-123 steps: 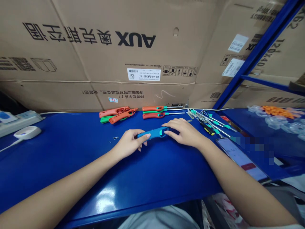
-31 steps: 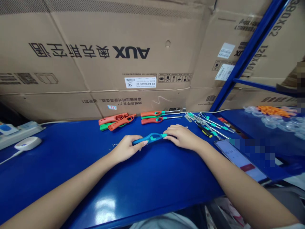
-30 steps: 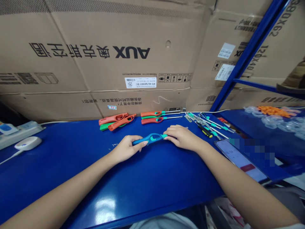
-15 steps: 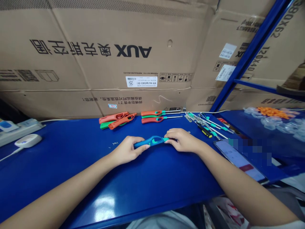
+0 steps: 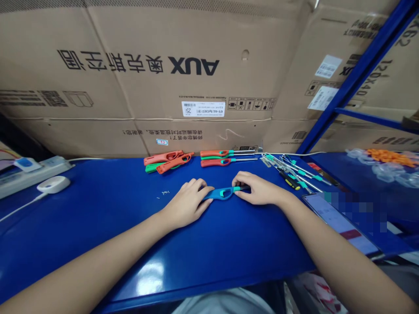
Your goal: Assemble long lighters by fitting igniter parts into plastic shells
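A blue gas lighter (image 5: 225,193) with a teal trigger and a metal tube lies level between my two hands, just over the blue tabletop. My left hand (image 5: 188,201) is closed on the handle's left end, thumb and fingers on either side. At the other end, my right hand (image 5: 257,188) pinches the tube near its teal collar and hides much of it. Behind them lie long-tubed lighters (image 5: 216,162) in red, orange and green. Loose orange and green handle shells (image 5: 166,162) form a pile farther left.
Metal tubes with teal parts (image 5: 299,170) and a black-and-yellow screwdriver (image 5: 290,179) lie at the back right, near a phone (image 5: 340,224). Tiny pins (image 5: 165,192) are left of my hands. A power strip (image 5: 36,170) stands far left. Cardboard (image 5: 131,96) walls the back.
The lighter has turned from slightly tilted to nearly level, its handle opening now facing differently. Both hands still hold it. The view has shifted a little, moving the scene rightward.
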A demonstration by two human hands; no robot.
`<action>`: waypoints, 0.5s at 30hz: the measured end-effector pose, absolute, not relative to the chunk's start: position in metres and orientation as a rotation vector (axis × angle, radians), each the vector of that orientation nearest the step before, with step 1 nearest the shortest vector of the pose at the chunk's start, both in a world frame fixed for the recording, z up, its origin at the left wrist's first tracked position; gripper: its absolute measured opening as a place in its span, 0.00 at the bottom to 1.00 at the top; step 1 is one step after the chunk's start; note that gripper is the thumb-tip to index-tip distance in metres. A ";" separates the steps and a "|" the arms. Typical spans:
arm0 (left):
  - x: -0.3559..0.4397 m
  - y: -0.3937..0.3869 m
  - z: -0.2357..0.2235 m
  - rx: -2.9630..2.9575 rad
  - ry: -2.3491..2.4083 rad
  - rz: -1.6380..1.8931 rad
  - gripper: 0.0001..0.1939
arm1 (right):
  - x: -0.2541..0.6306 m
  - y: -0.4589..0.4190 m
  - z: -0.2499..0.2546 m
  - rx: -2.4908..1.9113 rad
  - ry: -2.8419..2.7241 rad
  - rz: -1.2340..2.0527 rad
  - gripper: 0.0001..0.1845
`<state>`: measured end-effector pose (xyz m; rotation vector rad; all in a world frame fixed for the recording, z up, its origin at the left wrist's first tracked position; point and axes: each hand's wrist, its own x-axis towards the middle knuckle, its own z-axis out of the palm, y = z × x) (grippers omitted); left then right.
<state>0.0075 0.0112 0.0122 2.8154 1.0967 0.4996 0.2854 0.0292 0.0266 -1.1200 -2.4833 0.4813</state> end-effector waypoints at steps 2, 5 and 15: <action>0.008 0.011 0.009 2.767 1.119 0.533 0.18 | 0.284 0.037 0.022 -1.119 -2.383 0.475 0.08; 0.009 0.010 0.006 2.680 1.111 0.592 0.18 | 0.273 0.059 0.015 -1.270 -2.240 0.275 0.11; 0.008 0.016 0.002 2.473 1.005 0.755 0.17 | 0.242 0.123 0.005 -1.519 -2.269 -0.001 0.13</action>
